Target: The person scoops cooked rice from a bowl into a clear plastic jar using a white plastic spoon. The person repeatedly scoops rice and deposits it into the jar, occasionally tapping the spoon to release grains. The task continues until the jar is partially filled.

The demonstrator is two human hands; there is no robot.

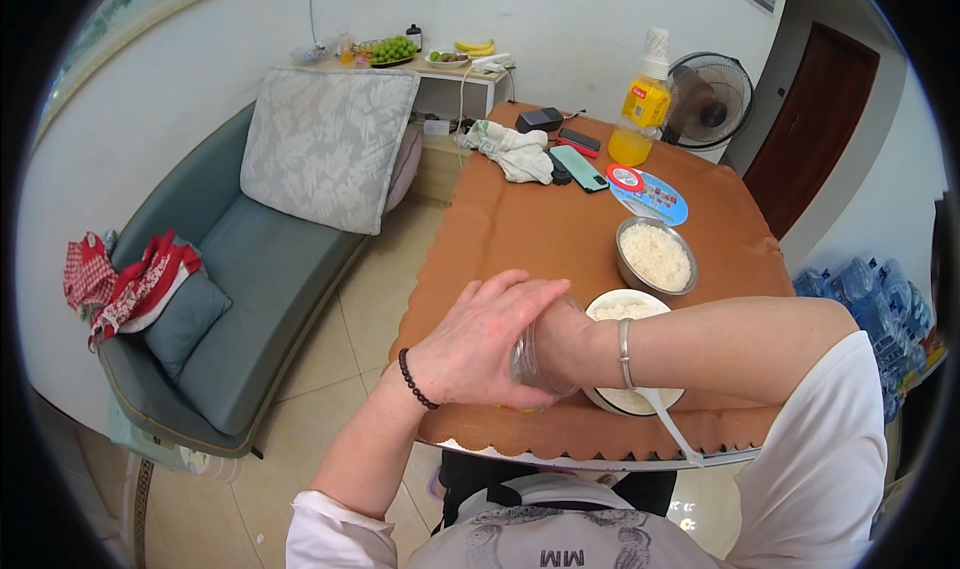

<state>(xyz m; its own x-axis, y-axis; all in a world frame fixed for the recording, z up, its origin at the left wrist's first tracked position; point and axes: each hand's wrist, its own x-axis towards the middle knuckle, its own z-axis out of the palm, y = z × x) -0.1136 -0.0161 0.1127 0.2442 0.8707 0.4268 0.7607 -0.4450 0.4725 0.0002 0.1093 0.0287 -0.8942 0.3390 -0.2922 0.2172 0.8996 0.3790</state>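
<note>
My left hand is wrapped around a clear glass jar tipped on its side over the near part of the table. My right hand reaches into the jar's mouth; its fingers are hidden, so what they hold cannot be told. Beyond my right wrist stands a white bowl with white grains like rice. Behind it, a metal bowl is filled with similar grains. Nearer me, partly under my forearm, another bowl holds pale contents and a white plastic spoon.
On the brown-covered table lie a cloth, a green phone and a round blue card. A bottle of yellow liquid stands at the back. A sofa is left, water bottles right.
</note>
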